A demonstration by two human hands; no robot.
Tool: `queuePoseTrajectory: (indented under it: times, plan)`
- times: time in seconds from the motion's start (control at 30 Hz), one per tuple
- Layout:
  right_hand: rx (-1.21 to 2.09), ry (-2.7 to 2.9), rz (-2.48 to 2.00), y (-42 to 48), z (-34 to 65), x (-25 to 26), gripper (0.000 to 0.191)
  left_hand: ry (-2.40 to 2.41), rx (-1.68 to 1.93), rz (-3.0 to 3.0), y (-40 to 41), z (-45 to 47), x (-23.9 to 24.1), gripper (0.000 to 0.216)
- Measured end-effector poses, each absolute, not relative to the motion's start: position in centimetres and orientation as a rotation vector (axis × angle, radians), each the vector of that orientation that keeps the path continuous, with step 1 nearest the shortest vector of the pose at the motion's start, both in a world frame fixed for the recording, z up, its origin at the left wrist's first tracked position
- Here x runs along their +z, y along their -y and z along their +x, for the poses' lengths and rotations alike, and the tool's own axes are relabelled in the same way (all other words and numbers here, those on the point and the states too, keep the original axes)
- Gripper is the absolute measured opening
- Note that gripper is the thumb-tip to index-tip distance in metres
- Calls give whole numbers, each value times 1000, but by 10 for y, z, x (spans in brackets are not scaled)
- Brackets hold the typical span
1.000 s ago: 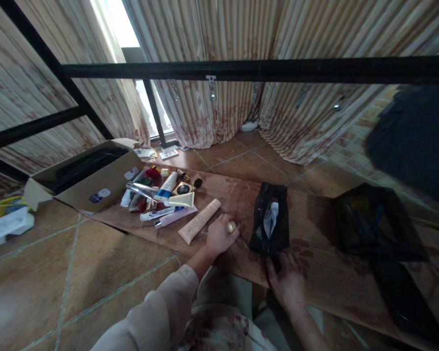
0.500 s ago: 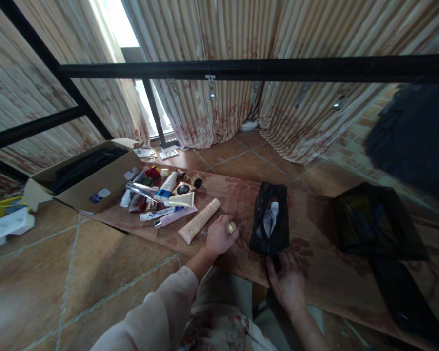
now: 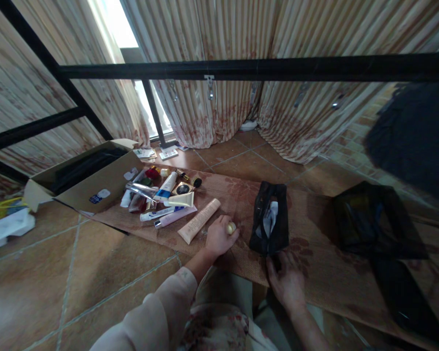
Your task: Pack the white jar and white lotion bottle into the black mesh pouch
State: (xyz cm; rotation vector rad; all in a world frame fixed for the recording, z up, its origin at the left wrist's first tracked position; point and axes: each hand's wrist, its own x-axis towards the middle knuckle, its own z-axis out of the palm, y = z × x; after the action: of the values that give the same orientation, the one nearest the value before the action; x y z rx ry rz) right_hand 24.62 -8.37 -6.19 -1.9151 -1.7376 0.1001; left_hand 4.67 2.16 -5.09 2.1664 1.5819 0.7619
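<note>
My left hand (image 3: pixel 221 237) is closed around a small, round, pale-gold item (image 3: pixel 231 227), perhaps a cap or little jar, low over the cloth. Just left of that hand lies a beige squeeze tube (image 3: pixel 199 222). To its right sits a black zip pouch (image 3: pixel 256 224), unzipped along the top, with a whitish tube or packet (image 3: pixel 270 219) inside. My right hand (image 3: pixel 287 280) is at the pouch's near end, thumb and fingers apart, fingertips close against it. Whether they touch the pouch is hard to see in the shadow.
A pile of cosmetic tubes and bottles (image 3: pixel 164 192) covers the left of the cloth-covered bench (image 3: pixel 234 190). Beyond it stands an open cardboard box (image 3: pixel 84 195) holding something black. On the right are a dark mesh bag (image 3: pixel 380 219) and a black flat object (image 3: pixel 409 297). A black rail (image 3: pixel 241 69) crosses ahead.
</note>
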Motion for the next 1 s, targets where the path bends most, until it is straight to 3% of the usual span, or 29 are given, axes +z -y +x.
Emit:
queuePoseTrajectory:
  times: [1.0]
  plan:
    - [145,1723,-1921,83,248,-66,26,-1560,746,2159,-20,46,-49,22]
